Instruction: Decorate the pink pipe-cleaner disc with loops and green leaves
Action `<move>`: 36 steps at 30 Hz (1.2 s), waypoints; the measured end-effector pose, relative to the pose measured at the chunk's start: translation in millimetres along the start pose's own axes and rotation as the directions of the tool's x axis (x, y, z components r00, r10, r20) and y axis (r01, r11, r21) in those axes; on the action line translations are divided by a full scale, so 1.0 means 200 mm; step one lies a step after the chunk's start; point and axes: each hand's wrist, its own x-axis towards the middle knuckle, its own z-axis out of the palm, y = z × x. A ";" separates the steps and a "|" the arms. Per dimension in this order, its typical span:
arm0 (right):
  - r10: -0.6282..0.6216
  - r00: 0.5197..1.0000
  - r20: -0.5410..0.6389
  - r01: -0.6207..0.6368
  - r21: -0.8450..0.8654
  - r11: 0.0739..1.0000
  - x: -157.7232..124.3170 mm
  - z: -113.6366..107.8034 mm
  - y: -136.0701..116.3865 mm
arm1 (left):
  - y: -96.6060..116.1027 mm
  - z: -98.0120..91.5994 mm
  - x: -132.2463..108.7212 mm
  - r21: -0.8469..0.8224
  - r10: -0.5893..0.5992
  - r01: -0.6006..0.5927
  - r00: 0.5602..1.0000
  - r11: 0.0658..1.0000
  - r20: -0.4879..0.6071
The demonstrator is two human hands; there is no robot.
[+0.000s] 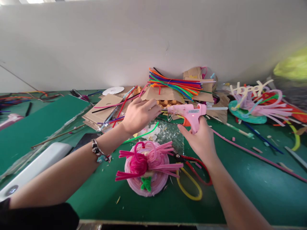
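My right hand (201, 137) is closed around the handle of a pink glue gun (185, 111), whose nozzle points left. At that nozzle, my left hand (141, 114) has its fingers curled together; what they hold, if anything, is too small to tell. Below both hands lies a round pink piece (148, 172) with two pink balls, bundles of pink pipe cleaners sticking out at the sides and a green shape near its front. A green pipe cleaner (144, 135) lies just behind it.
Red-handled scissors (206, 172) and a yellow loop (192, 185) lie right of the round piece. Cardboard (107, 103) and a bundle of coloured pipe cleaners (175, 83) are at the back. A white device (40, 166) is at left, a decorated turquoise disc (247, 113) at right.
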 end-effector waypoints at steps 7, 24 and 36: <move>0.016 1.000 0.008 -0.016 -0.005 1.000 0.01 0.00 0.00 | -0.01 0.01 -0.03 0.050 0.034 -0.029 0.994 0.998 -0.100; 0.022 1.000 -0.010 -0.023 -0.068 0.997 0.03 0.00 0.03 | -0.15 0.07 -0.15 -0.526 -0.151 0.313 0.933 0.791 0.328; 0.062 0.997 0.041 -0.052 -0.220 0.974 0.05 -0.01 0.05 | -0.09 0.06 -0.06 -0.720 0.041 0.182 0.959 0.670 0.280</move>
